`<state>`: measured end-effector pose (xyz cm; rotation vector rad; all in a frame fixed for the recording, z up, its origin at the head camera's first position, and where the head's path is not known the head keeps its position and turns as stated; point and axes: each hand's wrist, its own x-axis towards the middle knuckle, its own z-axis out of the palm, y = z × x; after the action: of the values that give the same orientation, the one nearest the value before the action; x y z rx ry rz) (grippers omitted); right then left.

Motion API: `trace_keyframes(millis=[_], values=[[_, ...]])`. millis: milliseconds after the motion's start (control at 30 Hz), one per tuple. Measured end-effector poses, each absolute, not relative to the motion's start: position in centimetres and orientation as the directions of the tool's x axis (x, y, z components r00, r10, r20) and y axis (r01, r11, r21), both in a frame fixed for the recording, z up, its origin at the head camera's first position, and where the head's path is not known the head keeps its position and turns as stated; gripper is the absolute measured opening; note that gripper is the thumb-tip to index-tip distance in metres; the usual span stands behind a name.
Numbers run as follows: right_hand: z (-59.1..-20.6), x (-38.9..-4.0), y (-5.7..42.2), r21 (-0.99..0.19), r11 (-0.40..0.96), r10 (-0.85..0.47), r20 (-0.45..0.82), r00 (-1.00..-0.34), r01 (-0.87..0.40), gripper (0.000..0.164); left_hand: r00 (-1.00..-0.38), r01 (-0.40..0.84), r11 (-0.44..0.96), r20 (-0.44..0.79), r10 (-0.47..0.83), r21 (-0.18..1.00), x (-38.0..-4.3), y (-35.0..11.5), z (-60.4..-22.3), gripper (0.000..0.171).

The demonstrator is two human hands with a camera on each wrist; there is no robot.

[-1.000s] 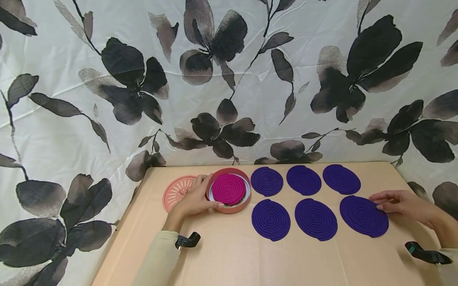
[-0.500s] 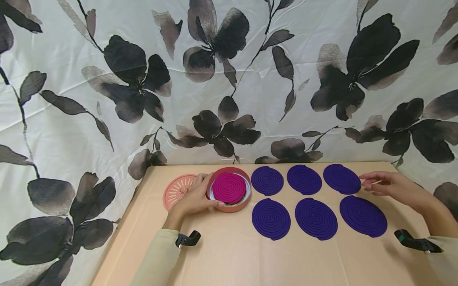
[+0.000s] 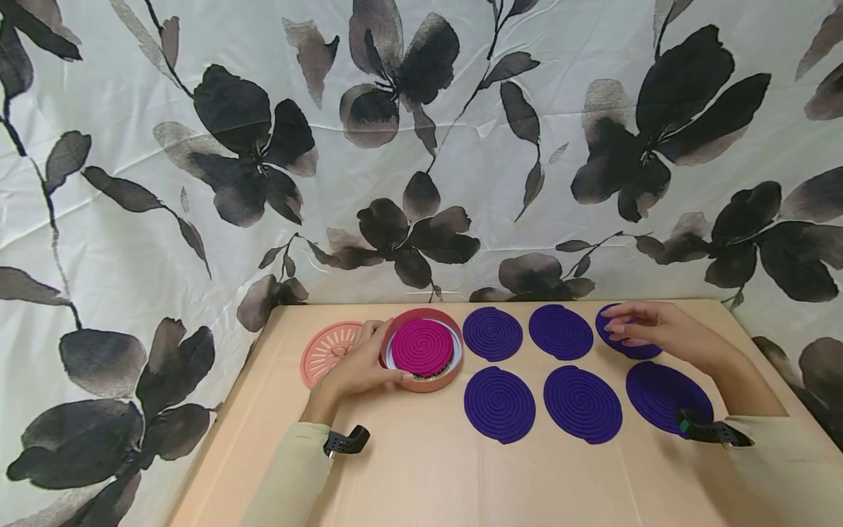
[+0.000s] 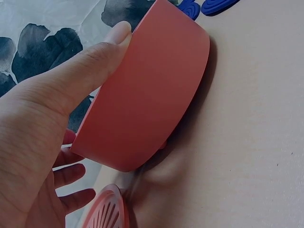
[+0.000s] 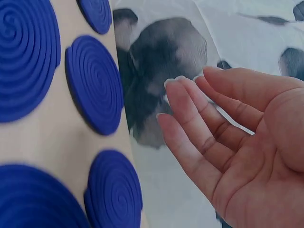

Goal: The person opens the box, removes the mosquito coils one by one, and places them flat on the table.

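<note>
My left hand (image 3: 358,366) grips the side of a round coral-red holder (image 3: 454,377), with the thumb at its rim in the left wrist view. A pink spiral coaster (image 3: 421,347) lies inside the holder. Blue spiral coasters (image 3: 582,404) are laid flat in two rows to the right. Over the far right coaster (image 3: 640,350) hovers my right hand (image 3: 661,333), covering part of it. The right wrist view shows that hand with loosely bent fingers (image 5: 190,154) and nothing between them.
A coral lid with slots (image 3: 326,351) lies left of the holder, partly behind the left hand. Everything rests on a tan table (image 3: 421,468). A floral cloth (image 3: 514,161) hangs behind its back edge.
My right hand has moved left and away from me, from the near right coaster to above the far right one. The left hand and the holder have stayed in place.
</note>
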<state>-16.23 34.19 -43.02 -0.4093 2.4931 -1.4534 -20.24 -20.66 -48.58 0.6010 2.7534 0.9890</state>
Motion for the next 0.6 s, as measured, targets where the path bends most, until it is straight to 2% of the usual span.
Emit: trace_keyframes(millis=[433, 600], values=[[-44.0, -20.9, 29.2, -0.897, 0.412, -0.445, -0.042, -0.895, -0.162, 0.04, -0.927, 0.292, 0.727, -0.004, 0.375, 0.621, -20.9, -19.8, -48.8, 0.121], [-44.7, -22.6, 27.6, -0.926, 0.345, -0.488, -0.037, -0.872, -0.155, 0.037, -0.933, 0.281, 0.729, 0.0, 0.36, 0.624, -21.3, -19.3, -48.9, 0.12]])
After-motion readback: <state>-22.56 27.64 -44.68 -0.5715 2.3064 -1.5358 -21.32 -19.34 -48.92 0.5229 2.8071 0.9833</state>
